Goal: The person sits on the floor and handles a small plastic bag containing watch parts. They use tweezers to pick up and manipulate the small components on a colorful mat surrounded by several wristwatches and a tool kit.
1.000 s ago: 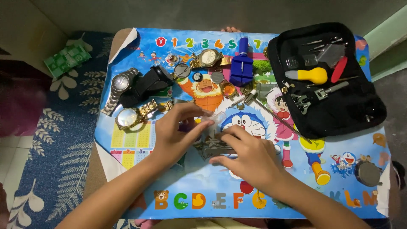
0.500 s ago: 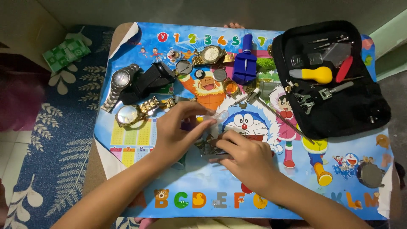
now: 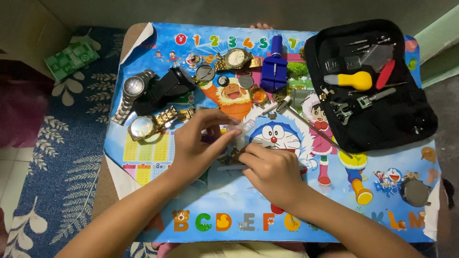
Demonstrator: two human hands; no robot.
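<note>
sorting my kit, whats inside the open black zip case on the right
Inside the open black zip case lie a yellow-handled tool, a red-handled tool, a silver wrench-like opener and thin metal picks. Anything beneath these tools is covered.

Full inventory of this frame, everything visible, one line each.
mat: 1, blue cartoon print, covers table
tool case: 1, black, open, right
yellow-handled tool: 1, in case
blue tool: 1, top centre
silver watch: 1, left
gold watches: 2, left and top centre
black watch: 1, left
green packet: 1, on rug
small metal piece: 1, between hands, partly hidden
left hand: pinching grip, centre
right hand: centre
</note>
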